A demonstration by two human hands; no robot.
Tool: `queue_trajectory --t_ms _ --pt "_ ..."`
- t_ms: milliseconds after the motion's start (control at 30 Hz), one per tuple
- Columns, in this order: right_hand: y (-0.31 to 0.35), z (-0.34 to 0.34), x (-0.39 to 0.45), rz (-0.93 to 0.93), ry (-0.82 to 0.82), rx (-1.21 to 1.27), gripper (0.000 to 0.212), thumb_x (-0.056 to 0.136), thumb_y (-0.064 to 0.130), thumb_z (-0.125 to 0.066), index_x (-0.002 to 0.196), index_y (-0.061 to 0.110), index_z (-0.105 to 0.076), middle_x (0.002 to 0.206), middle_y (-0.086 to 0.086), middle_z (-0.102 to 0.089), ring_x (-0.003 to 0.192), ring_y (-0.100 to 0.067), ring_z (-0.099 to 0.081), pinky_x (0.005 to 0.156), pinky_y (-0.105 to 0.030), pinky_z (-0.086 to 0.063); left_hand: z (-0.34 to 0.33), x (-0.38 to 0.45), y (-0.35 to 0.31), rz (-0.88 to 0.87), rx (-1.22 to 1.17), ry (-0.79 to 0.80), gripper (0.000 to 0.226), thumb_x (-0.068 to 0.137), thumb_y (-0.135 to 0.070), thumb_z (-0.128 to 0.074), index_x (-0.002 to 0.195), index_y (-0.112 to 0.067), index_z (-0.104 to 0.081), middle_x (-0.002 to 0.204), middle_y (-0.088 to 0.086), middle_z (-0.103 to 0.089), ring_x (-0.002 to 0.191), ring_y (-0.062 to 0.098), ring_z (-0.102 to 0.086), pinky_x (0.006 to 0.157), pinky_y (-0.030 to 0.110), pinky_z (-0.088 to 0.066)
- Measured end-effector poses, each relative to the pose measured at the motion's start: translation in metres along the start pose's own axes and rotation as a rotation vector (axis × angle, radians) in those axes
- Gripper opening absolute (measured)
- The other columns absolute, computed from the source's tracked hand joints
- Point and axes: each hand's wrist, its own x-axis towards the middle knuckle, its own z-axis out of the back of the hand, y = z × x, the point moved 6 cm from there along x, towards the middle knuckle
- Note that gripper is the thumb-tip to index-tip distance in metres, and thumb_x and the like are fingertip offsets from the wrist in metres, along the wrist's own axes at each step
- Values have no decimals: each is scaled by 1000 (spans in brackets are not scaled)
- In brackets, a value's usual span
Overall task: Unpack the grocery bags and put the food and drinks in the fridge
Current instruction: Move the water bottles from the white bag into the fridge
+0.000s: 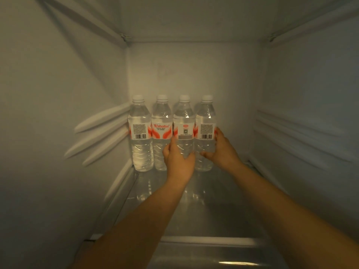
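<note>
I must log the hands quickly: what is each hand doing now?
Left hand: grips the third bottle.
Right hand: grips the fourth bottle.

In front of me is a glass fridge shelf [209, 214], its pale front rim nearest to me. Four water bottles stand upright on it in a row along the back wall, touching side by side: the first bottle [140, 133] at the left wall, the second bottle [161, 131], the third bottle [183, 123], and the fourth bottle [206, 129].
</note>
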Motion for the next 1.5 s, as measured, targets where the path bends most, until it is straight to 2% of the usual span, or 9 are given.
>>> queue_trajectory --t_ms 67,133,300,367,467,700,867,1167,1500 --pt "5 11 -7 -9 -3 -29 82 68 27 -81 133 26 -32 130 -5 -51 118 -24 -53 91 -36 -47 8 -4 -7 -30 18 40 55 85 -17 -63 135 -24 -42 125 -6 -44 117 11 -43 99 28 -37" --pt "12 25 -17 -16 0 -114 91 73 29 -78 144 19 -22 140 -9 -43 125 -27 -46 93 -36 -42 17 -12 -14 -27 55 125 46 87 -13 -62 130 -20 -46 115 -8 -49 103 5 -47 86 20 -36" --pt "30 52 -63 18 17 -285 85 80 29 -71 148 19 -21 148 -12 -31 132 -25 -37 103 -30 -33 44 -42 -26 -102 236 185 46 87 -12 -62 131 -7 -47 123 5 -54 102 5 -43 79 15 -31" --pt "39 58 -87 27 17 -318 82 81 29 -70 148 20 -23 149 -10 -29 132 -25 -37 104 -31 -33 52 -56 -32 -150 348 215 50 86 -17 -64 132 -8 -47 129 7 -54 109 8 -47 84 18 -35" --pt "51 66 -124 50 29 -390 78 83 28 -68 147 20 -25 150 -9 -28 133 -25 -35 105 -33 -32 60 -75 -41 -227 535 259 59 86 -29 -63 139 -14 -41 137 10 -48 125 23 -44 103 33 -36" --pt "77 84 -227 80 -51 -452 71 80 20 -69 142 18 -34 147 -9 -33 130 -30 -39 104 -42 -38 84 -155 -83 -547 702 371 58 87 -29 -61 139 -15 -40 136 8 -47 125 27 -42 103 38 -37" --pt "91 88 -336 83 -135 -494 71 75 20 -72 139 17 -41 140 -8 -42 124 -30 -46 97 -42 -44 105 -245 -90 -695 606 503 56 84 -24 -65 135 -10 -46 129 12 -51 119 31 -48 101 41 -40" --pt "56 105 -580 -280 -116 -550 70 80 25 -70 140 25 -36 146 2 -34 130 -21 -38 103 -38 -39 92 -442 -50 -637 541 858 58 87 -32 -60 139 -16 -40 139 7 -44 126 26 -41 105 36 -33" --pt "-11 195 -844 -758 -197 -570 67 82 21 -67 141 25 -36 147 -2 -34 130 -24 -37 100 -37 -38 5 -682 -61 -652 418 1306 59 86 -30 -63 139 -17 -41 136 5 -45 123 22 -44 100 35 -37"
